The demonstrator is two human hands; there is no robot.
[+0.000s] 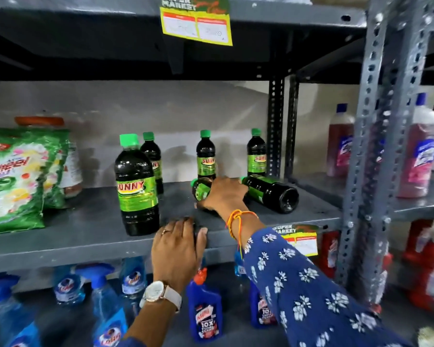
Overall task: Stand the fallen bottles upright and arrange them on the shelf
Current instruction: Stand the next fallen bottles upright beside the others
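Beside the rear upright bottle [206,154], your right hand [224,194] is clamping one fallen bottle [201,189]; its neighbour [271,192] risks rolling. Left hand [177,249] is resting flat on the shelf edge [85,244].

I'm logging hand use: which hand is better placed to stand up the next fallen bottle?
The right hand: it already rests on one fallen bottle, with another lying bottle beside it. The left hand sits on the shelf edge, farther away.

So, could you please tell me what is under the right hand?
The right hand covers a fallen bottle; only its green-capped end and label show. Its base is hidden.
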